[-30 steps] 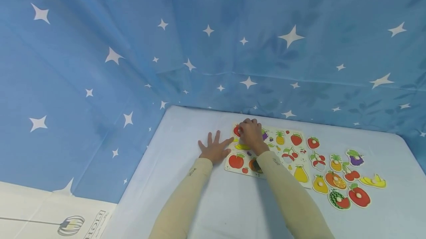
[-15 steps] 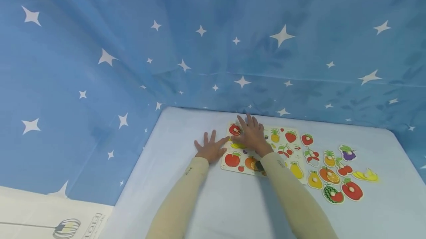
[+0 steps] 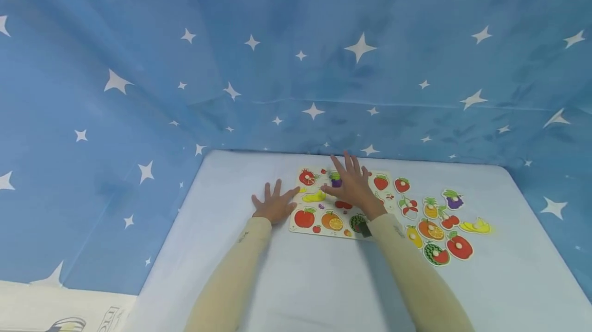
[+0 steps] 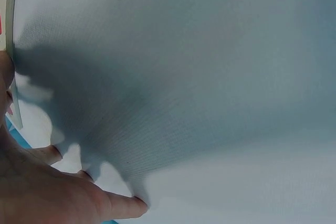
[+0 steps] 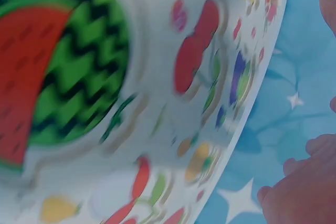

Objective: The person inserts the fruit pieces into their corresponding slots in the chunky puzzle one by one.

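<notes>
A fruit puzzle board [image 3: 296, 229] lies on the pale table, printed with apple, orange, watermelon and other fruit shapes. My left hand [image 3: 276, 207] rests at its left edge, fingers spread, the thumb and index finger reaching the border. Above the middle of the board is my right hand [image 3: 353, 185], with fingers spread and nothing in it. A round pomegranate piece [image 3: 307, 177] sits at the board's top left corner. In the right wrist view the watermelon picture [image 5: 79, 61] is close and blurred. My right hand and sleeve hide part of the board's right side.
Right of the board lie several loose knobbed fruit pieces, among them a strawberry [image 3: 402, 184], grapes [image 3: 453, 199], a banana [image 3: 476, 226], an apple [image 3: 459, 245] and a watermelon [image 3: 436, 253]. A blue star-printed curtain [image 3: 259, 65] borders the table's back and left.
My right hand has let go of the pomegranate piece, spread its fingers and moved right over the board. The left hand keeps its place at the board's edge. The head view has turned right.
</notes>
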### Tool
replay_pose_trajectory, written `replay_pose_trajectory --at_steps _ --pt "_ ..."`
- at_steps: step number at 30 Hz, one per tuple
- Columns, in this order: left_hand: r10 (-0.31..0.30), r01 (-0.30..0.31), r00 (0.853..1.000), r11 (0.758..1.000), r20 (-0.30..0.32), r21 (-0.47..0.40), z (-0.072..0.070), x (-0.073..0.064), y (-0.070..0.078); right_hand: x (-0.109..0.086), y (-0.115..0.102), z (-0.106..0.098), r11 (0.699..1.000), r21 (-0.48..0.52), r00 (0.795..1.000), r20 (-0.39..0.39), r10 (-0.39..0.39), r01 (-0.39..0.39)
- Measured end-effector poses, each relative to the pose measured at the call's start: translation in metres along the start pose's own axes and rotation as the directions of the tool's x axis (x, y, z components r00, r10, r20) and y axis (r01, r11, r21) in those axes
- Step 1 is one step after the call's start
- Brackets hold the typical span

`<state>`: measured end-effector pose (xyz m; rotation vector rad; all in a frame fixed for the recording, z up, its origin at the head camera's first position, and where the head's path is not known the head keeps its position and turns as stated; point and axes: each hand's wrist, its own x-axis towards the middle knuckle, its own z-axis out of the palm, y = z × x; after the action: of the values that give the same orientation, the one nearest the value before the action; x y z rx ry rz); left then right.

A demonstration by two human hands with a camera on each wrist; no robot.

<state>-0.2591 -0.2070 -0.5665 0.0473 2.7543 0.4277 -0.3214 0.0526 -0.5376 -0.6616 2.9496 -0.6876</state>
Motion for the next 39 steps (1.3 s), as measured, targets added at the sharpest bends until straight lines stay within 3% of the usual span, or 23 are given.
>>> replay_pose_trajectory --at_steps 9,14,24,31,36,39 --pt "0.027 -0.027 1.000 0.999 0.005 -0.031 -0.001 -0.003 -0.002 -0.027 0.024 -0.012 0.996 0.042 0.996 0.025 0.080 -0.081" --pt "0.006 -0.006 1.000 1.000 0.008 -0.010 -0.005 -0.002 -0.006 -0.034 0.038 -0.020 0.993 0.060 0.995 0.025 0.096 -0.097" --pt "0.028 -0.028 0.999 0.999 0.016 -0.036 -0.002 -0.003 -0.001 -0.065 0.082 -0.041 0.982 0.070 0.985 0.033 0.171 -0.173" --pt "0.039 -0.038 0.999 0.999 0.034 -0.033 -0.005 -0.001 0.003 -0.087 0.117 -0.056 0.963 0.058 0.965 0.046 0.260 -0.262" --pt "0.040 -0.040 0.999 0.998 0.006 -0.051 -0.006 -0.004 -0.001 -0.103 0.137 -0.070 0.958 0.024 0.958 0.033 0.284 -0.284" --pt "0.048 -0.046 0.998 0.997 0.032 -0.060 -0.002 -0.006 0.002 -0.121 0.155 -0.077 0.946 0.010 0.945 0.055 0.323 -0.324"
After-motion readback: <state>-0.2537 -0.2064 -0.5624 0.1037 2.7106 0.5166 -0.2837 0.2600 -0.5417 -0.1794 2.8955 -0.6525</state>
